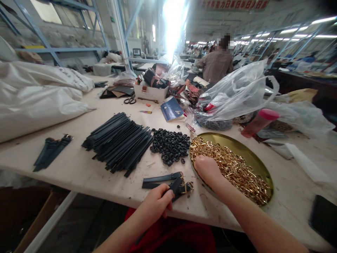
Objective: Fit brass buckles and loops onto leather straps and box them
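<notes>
My left hand [161, 199] is closed around a black leather strap [176, 186] at the table's front edge. Under and beside that strap lie other black straps [155, 181] with gold buckles [189, 187]. My right hand [207, 168] reaches into a round gold tray [243, 146], at the left side of a heap of small gold buckles [238, 172]. Its fingers are curled down among the metal pieces, and what they hold, if anything, is hidden. Left of the tray sits a pile of small black loops [170, 144].
A big stack of black strips [117, 142] lies left of the loops. Finished-looking buckled straps [52, 151] are farther left, near a white sack [39, 98]. Behind are a blue booklet [172, 109], scissors [130, 100], a plastic bag [234, 95] and a pink-lidded bottle [260, 123]. A person sits beyond.
</notes>
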Available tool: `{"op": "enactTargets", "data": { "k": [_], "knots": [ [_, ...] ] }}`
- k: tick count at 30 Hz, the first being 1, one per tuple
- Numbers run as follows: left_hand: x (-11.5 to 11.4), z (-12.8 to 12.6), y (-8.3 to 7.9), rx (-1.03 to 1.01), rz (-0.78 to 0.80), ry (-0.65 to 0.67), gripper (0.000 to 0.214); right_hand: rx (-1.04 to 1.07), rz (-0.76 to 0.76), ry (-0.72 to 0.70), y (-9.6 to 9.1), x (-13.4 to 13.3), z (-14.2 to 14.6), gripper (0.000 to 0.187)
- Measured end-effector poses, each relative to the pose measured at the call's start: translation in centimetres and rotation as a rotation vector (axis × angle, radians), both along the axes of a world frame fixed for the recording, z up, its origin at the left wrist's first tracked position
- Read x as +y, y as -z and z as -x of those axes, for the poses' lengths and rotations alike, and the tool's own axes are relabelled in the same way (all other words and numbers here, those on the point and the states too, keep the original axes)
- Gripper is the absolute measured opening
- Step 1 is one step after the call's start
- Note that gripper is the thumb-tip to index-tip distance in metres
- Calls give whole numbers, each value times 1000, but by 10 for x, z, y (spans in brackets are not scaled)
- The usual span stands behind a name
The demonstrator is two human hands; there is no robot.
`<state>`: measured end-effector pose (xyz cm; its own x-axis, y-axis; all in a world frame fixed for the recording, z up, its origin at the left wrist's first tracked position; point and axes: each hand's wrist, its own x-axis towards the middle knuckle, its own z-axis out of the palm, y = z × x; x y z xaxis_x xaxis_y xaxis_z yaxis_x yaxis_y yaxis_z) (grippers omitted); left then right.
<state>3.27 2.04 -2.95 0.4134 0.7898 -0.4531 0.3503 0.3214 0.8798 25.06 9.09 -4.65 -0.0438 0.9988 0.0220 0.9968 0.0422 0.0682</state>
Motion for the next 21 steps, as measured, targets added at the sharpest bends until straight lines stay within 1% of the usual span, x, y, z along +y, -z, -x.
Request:
{"op": "enactTargets", "data": {
  "k": [2,3,4,5,7,8,9,11,15,18,20,21],
  "knots": [
    [-1,-1,-3,-62,27,-35,22,45,-42,-2,-10,-13,1,23],
    [-2,-1,-4,-94,35,-49,23,139,-50,-6,-15,-21,3,23],
    [-3,-2,-6,-126,33,-61,25,291,-32,-22,-20,-31,7,23],
    [-5,-3,-7,-155,25,-73,28,490,11,-45,-23,-42,13,22],
    [-7,-5,-9,-195,2,-82,32,898,137,-80,-26,-65,28,19],
    [-9,-6,-9,-205,-5,-80,33,1036,192,-85,-25,-74,36,19],
    [-10,-7,-9,-206,-11,-75,34,1130,226,-83,-23,-83,43,21],
    [-14,-8,-9,-191,-24,-74,33,1241,249,-62,-16,-94,55,24],
    [-21,-5,-6,-157,-40,-177,32,1429,269,-18,-5,-103,64,25],
    [-26,-3,-6,-154,-20,-141,27,1476,315,-3,-8,-106,67,23],
    [-28,-2,-8,-115,-57,-129,21,1492,389,-15,-13,-110,68,19],
    [-28,-1,-9,-84,-90,-139,19,1506,439,-21,-15,-112,69,22]
  ]
}}
